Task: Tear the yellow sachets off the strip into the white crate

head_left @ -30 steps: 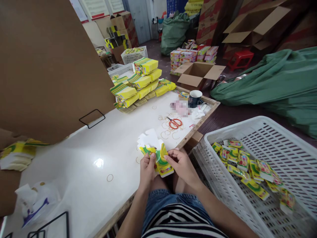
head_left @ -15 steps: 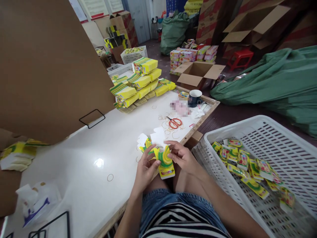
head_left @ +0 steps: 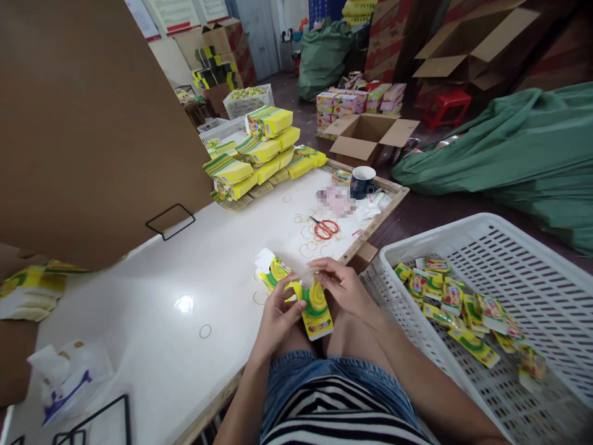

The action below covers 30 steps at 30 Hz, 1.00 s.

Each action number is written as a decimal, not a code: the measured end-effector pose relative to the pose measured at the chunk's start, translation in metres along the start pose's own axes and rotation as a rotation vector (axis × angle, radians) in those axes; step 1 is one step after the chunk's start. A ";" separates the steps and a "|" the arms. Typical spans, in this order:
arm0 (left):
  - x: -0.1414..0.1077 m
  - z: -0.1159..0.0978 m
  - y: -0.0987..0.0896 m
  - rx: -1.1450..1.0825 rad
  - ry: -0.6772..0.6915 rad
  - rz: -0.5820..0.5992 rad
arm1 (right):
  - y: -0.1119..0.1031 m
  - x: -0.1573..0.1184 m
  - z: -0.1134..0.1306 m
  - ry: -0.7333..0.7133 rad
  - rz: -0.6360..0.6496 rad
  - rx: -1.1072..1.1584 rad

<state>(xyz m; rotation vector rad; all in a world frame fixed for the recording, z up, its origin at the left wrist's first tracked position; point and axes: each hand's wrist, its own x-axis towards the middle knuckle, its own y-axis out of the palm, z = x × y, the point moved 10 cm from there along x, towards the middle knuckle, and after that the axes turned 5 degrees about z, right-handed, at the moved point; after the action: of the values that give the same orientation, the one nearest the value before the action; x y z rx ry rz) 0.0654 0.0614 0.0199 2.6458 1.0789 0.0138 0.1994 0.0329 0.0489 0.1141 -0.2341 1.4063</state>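
A small yellow and green carton (head_left: 317,312) is tilted over my lap at the table's edge. My left hand (head_left: 283,309) grips its left side, thumb on the front face. At the upper end, my right hand (head_left: 340,284) pinches the carton's top, where a whitish flap blurs between the fingertips. Just beyond my left hand, a second yellow carton (head_left: 274,270) with white end flaps spread lies on the white table (head_left: 152,321).
Red-handled scissors (head_left: 326,228) and several rubber bands lie ahead. A dark mug (head_left: 363,183) stands near the far corner. Bundled yellow cartons (head_left: 259,151) are stacked at the back. On my right, a white basket (head_left: 498,225) holds several small cartons.
The white flaps that stood up at the carton's top have been folded down under my right fingers. The carton has shifted slightly right and down, and the second carton shows more.
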 end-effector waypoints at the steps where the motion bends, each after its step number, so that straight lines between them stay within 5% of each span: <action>1: 0.001 -0.001 -0.002 0.047 0.011 -0.024 | -0.003 0.000 0.004 -0.022 -0.006 -0.039; 5: 0.001 -0.004 -0.011 0.213 0.044 -0.140 | 0.002 0.001 0.000 0.099 0.101 -0.097; 8: 0.001 -0.004 -0.006 0.214 0.034 -0.122 | 0.012 0.000 -0.011 0.233 0.198 -0.220; 13: 0.001 -0.003 0.002 0.152 0.019 -0.034 | 0.012 0.004 -0.010 0.273 0.168 -0.543; 20: 0.001 -0.006 -0.001 0.141 0.031 -0.078 | 0.014 0.002 -0.008 0.268 0.161 -0.649; 26: 0.004 -0.009 -0.003 0.080 0.030 -0.099 | 0.004 -0.004 -0.003 0.082 0.089 -0.342; 30: 0.008 0.000 0.014 0.016 0.040 -0.090 | -0.005 -0.013 -0.018 0.128 -0.012 -0.052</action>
<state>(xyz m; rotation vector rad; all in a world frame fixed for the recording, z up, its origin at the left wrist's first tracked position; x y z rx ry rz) 0.0807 0.0578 0.0225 2.6186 1.2142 0.0397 0.2045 0.0237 0.0289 -0.0178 -0.1635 1.3890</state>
